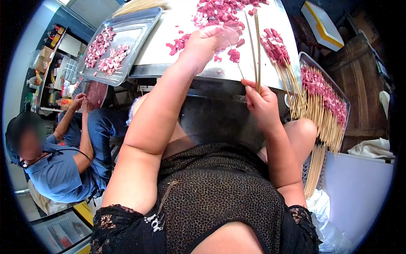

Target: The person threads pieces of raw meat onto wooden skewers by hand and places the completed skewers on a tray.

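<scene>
My right hand (260,101) is closed round several thin bamboo skewers (259,55) at the table's front edge. One of them slants away to the left and has a small piece of red meat (234,55) on its tip; the others are bare. My left hand (209,40) is over the table beside the raw meat pile (218,15), its fingers smeared by motion, so what they hold does not show. Loaded meat skewers (275,46) lie on the table to the right, their bare ends over the edge.
A metal tray (146,31) with two heaps of cut meat stands on the left of the metal table (158,55). At the right, another tray (347,114) is packed with finished skewers. A co-worker (63,165) sits at the left, hands together. Bare skewers (141,6) lie at the back.
</scene>
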`<state>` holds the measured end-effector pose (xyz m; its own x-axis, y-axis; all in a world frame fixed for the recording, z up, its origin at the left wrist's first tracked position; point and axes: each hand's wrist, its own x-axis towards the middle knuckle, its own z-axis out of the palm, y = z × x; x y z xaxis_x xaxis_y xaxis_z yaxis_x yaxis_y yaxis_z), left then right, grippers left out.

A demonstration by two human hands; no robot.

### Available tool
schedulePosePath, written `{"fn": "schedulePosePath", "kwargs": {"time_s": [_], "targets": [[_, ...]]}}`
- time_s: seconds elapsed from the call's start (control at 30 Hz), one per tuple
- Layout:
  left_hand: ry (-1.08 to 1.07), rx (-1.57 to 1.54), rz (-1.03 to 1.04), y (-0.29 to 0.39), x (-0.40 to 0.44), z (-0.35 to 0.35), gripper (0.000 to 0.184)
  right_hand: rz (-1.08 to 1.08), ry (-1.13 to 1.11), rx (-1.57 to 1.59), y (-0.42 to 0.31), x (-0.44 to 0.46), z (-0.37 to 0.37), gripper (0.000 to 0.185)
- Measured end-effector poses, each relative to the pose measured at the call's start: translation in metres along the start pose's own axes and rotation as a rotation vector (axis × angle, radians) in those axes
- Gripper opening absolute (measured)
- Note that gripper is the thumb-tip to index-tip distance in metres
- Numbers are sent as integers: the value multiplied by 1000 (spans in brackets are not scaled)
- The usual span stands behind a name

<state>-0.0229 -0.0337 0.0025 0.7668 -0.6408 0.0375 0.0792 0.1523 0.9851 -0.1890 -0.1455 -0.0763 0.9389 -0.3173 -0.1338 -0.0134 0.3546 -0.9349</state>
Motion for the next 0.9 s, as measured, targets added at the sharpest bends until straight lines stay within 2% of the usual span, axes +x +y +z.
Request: {"fn": "schedulePosePath", "kwargs": {"time_s": [0.07, 0.23, 0.37, 0.53, 0.7, 0.9], "targets": [[-1, 19, 15, -1, -1, 0, 24, 13, 3, 65, -1, 0, 3, 25], [-112, -292, -41, -8, 6, -6, 29, -20, 55, 127, -2, -2, 6, 25], [-23, -539, -26, -3, 9, -12, 35, -62, 92, 99, -2, -4, 9, 23], [37, -580, -29, -1, 14, -29, 31, -119, 70, 8, 8, -4, 3, 21], [163, -443, 65, -2, 16, -34, 26, -132, 65, -33, 11, -4, 2, 19], [78, -503, -4, 6, 8, -28, 27, -115, 30, -93, 10, -3, 0, 22]]}}
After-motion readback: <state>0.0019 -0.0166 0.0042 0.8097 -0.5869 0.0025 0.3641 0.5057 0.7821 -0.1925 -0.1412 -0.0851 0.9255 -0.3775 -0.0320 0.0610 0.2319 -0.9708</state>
